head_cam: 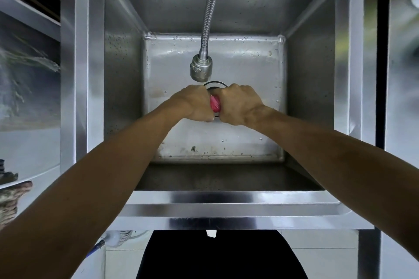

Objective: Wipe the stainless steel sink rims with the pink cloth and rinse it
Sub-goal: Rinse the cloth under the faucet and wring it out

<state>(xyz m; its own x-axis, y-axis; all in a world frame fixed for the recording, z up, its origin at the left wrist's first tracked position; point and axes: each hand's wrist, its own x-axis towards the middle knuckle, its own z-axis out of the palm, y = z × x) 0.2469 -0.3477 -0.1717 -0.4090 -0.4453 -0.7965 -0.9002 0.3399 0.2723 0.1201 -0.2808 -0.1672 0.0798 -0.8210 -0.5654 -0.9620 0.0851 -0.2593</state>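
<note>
The pink cloth (214,103) was bunched into a short roll, its long axis running left to right between the fists, above the basin floor. The left hand (193,103) and right hand (238,104) each had their fingers curled tight around an end, knuckles nearly touching. Just beyond them hung the spray head (200,68) of the flexible faucet hose (210,4). The drain ring (215,85) showed partly behind the hands. Water droplets dotted the stainless steel sink (226,198).

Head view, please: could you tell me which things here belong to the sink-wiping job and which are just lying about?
Job:
pink cloth, wrung between left hand and right hand
sink
faucet sprayer

Lying about:
woven basket
hose below
</note>
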